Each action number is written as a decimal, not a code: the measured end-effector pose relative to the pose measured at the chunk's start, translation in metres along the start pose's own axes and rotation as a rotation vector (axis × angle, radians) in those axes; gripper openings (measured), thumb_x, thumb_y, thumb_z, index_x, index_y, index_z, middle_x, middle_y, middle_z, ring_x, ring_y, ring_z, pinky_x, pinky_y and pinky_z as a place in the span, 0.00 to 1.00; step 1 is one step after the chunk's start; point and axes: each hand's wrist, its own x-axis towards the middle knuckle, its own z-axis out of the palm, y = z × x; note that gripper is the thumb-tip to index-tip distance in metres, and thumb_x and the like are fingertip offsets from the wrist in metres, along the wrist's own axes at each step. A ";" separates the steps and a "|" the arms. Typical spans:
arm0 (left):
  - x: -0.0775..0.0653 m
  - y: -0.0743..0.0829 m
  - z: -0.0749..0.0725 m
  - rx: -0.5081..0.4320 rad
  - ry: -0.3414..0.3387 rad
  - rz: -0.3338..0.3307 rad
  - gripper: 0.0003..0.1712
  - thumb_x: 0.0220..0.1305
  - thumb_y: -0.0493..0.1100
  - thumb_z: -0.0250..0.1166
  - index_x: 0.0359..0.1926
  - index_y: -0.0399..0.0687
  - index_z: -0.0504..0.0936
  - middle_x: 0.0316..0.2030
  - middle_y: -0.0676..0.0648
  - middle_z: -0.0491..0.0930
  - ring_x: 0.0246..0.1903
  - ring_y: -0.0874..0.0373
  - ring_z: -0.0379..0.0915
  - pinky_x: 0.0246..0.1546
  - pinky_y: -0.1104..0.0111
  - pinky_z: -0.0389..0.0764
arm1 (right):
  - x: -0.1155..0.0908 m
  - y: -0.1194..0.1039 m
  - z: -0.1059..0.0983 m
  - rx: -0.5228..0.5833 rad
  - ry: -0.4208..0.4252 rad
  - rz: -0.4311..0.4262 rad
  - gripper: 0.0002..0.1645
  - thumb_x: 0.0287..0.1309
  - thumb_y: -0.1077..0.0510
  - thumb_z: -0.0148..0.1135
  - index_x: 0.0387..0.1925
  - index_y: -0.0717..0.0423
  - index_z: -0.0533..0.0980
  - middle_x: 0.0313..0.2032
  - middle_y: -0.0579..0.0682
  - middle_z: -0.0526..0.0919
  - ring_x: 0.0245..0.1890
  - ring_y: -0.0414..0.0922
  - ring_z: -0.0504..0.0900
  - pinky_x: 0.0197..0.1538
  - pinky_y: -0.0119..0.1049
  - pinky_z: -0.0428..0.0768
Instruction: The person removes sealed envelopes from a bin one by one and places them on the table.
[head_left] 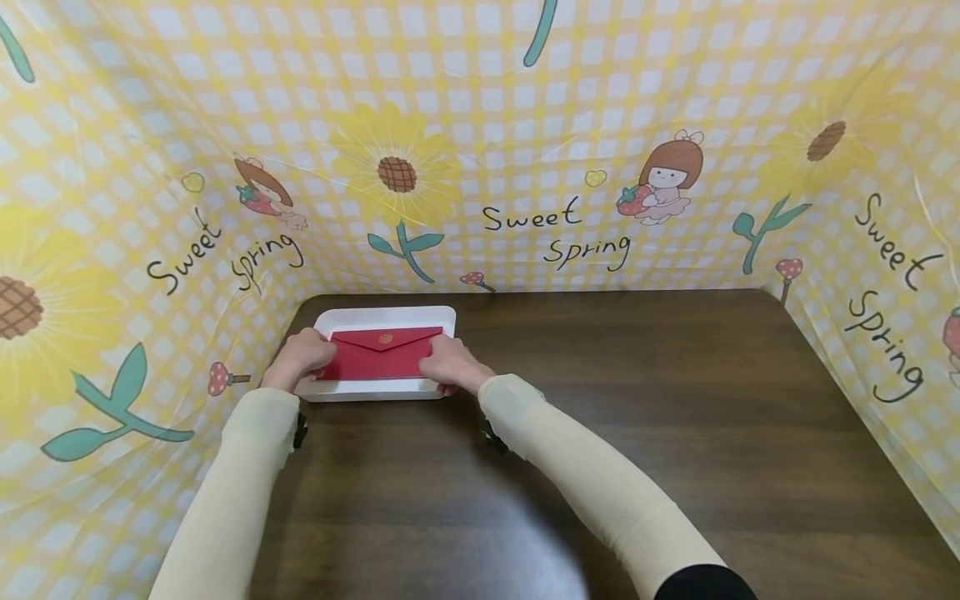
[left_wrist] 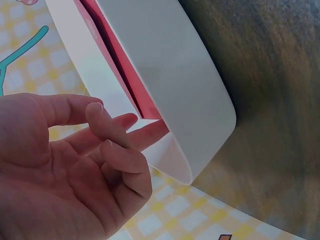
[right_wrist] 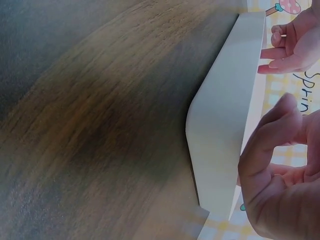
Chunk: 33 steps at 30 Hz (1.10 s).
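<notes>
A red envelope (head_left: 381, 357) with a pointed flap and a small gold seal lies in a shallow white tray (head_left: 386, 390). My left hand (head_left: 302, 353) is at the envelope's left end. The left wrist view shows loosely bent fingers (left_wrist: 107, 122) reaching inside the tray beside the envelope's end (left_wrist: 149, 107), with no plain pinch on it. At the opposite end is my right hand (head_left: 452, 364), overlapping the envelope's edge. In the right wrist view its fingers (right_wrist: 260, 150) bend over the tray's rim, and their tips are hidden behind the wall.
The tray stands on a dark brown wooden table (head_left: 600, 400), near its back left corner. Yellow checked cloth (head_left: 525, 150) with flowers and printed words rises along the back and both sides.
</notes>
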 end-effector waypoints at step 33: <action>-0.005 0.006 -0.002 0.070 0.048 0.062 0.18 0.56 0.34 0.68 0.48 0.29 0.85 0.35 0.37 0.83 0.38 0.42 0.76 0.40 0.55 0.78 | -0.004 0.004 -0.005 0.055 0.090 -0.097 0.32 0.73 0.58 0.60 0.74 0.62 0.69 0.25 0.53 0.83 0.19 0.50 0.86 0.27 0.46 0.86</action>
